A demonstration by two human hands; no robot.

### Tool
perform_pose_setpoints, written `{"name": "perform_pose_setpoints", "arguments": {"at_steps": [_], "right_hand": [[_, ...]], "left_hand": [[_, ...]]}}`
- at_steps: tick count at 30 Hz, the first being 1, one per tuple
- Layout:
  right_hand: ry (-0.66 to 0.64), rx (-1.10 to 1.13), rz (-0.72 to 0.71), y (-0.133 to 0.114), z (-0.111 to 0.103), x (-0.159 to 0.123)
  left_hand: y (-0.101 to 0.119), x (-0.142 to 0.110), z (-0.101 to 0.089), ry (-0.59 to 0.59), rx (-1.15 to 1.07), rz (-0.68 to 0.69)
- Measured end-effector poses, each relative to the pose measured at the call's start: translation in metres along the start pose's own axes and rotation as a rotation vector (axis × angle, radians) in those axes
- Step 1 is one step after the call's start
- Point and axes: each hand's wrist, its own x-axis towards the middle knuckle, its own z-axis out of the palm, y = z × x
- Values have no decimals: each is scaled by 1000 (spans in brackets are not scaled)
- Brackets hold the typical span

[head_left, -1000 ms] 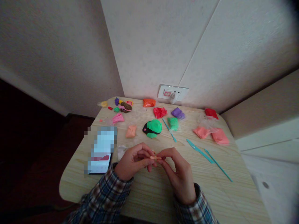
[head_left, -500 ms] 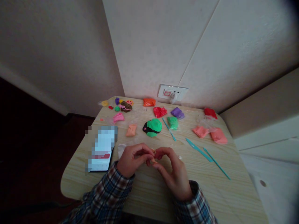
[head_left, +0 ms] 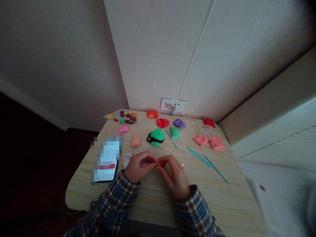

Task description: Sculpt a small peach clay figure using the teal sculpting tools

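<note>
My left hand and my right hand meet fingertip to fingertip above the table's front half. Both are closed in a pinch around a small piece of peach clay, mostly hidden by the fingers. Just beyond them sits a green clay cap with a black band and brim and a small pink flower. A packet of peach clay lies behind my left hand. Close to that hand's wrist is a crumpled clear wrapper.
A phone lies at the left. Teal modelling tools rest at the right. Toward the back are bagged clays, among them red, purple and green, plus a brown clay piece. A wall socket is behind.
The fingertips have drawn closer together, and the peach clay shows less between them. The whole view has shifted slightly, with the table things appearing further left; they keep their places on the table.
</note>
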Motion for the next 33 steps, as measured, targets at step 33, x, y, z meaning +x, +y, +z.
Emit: {"name": "perform_pose_setpoints", "arguments": {"at_steps": [33], "right_hand": [[-75, -66, -44, 24, 17, -16]], "left_hand": [[-16, -29, 14, 193, 583, 497]]}}
